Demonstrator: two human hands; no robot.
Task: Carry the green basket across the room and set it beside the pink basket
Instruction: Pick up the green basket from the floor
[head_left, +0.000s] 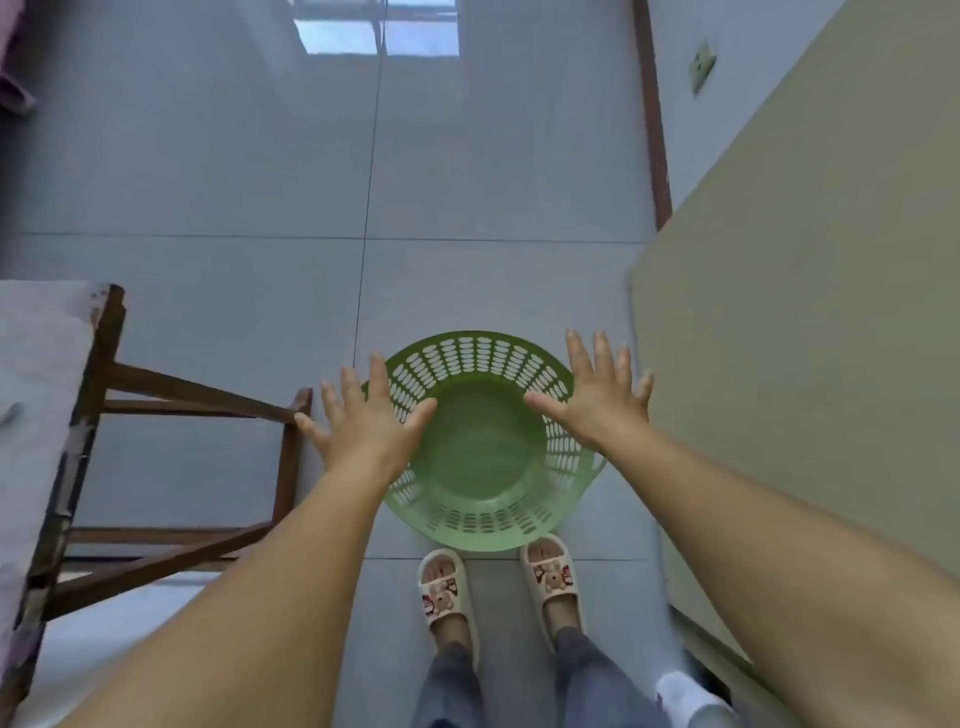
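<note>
A grey tiled floor (234, 171) fills most of the view, with a pale green surface (810, 312) running along the right and a wooden desk (104, 395) with a cloth-covered top on the left. Between them, on the floor just ahead of the person's slippers (444, 587), stands the green basket (483, 447), upright, empty, its slotted wall flaring to a wide rim. The pink basket is not in view, so the carrying seems not yet begun. Both arms reach down toward the rim from either side, probably because a wide, light basket lifts most steadily from two opposite points. The left hand (363, 421) hovers over the left rim and the right hand (602, 400) over the right rim; each grip is released, fingers spread flat, holding nothing.
</note>
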